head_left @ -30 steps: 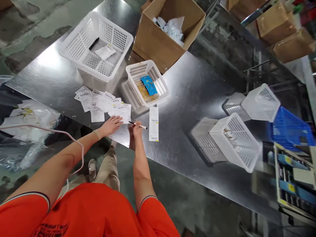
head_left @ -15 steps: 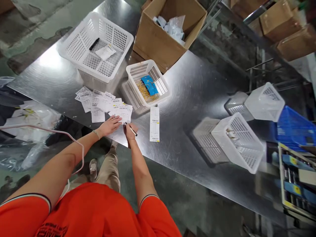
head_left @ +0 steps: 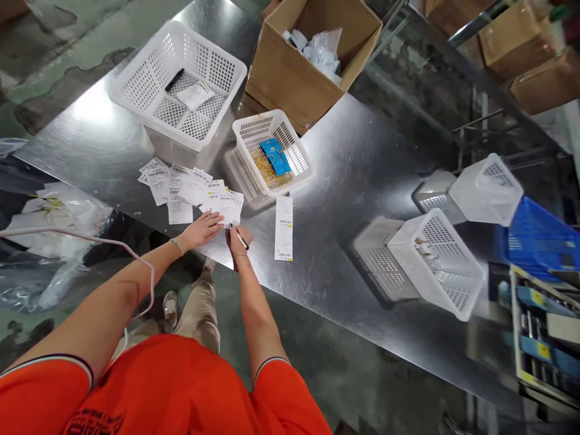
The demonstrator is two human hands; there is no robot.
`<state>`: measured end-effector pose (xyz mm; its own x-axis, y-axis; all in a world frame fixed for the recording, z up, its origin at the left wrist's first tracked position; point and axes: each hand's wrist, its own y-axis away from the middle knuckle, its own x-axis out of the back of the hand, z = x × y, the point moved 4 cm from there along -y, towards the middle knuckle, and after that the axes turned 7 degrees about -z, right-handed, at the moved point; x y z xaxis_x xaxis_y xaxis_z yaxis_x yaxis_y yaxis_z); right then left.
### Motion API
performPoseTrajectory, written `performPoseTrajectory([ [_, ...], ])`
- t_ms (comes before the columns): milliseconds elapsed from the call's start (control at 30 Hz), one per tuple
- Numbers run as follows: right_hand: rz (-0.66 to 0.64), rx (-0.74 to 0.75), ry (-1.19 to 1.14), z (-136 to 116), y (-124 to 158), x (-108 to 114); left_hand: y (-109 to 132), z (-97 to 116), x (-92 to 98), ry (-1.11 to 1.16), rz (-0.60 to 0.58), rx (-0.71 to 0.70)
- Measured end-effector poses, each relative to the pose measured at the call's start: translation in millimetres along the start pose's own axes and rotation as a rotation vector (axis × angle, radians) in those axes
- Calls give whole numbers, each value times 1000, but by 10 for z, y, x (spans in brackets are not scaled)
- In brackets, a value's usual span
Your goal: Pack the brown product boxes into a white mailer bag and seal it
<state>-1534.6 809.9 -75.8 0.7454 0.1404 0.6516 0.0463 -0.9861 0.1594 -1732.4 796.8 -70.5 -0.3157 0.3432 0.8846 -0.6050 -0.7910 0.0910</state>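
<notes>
My left hand lies flat on the near edge of a spread of white barcode labels, pressing them to the steel table. My right hand grips a slim pen, with its tip at the lower corner of the top label. A long barcode label lies alone to the right of my right hand. Just beyond the labels, a small white perforated basket holds a blue packet on gold-coloured strands.
A larger white basket holds a black marker and a white slip. A cardboard box of plastic bags stands behind. White baskets and a blue crate sit right on the stainless table.
My right hand has moved left to the labels, and the pen has turned from lying nearly flat to a steeper slant. My left hand has stayed on the labels.
</notes>
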Motion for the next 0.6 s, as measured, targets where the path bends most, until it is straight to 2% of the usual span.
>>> performPoseTrajectory([
  [600, -45, 19, 145, -57, 20, 70, 5, 4, 9, 11, 3, -13],
])
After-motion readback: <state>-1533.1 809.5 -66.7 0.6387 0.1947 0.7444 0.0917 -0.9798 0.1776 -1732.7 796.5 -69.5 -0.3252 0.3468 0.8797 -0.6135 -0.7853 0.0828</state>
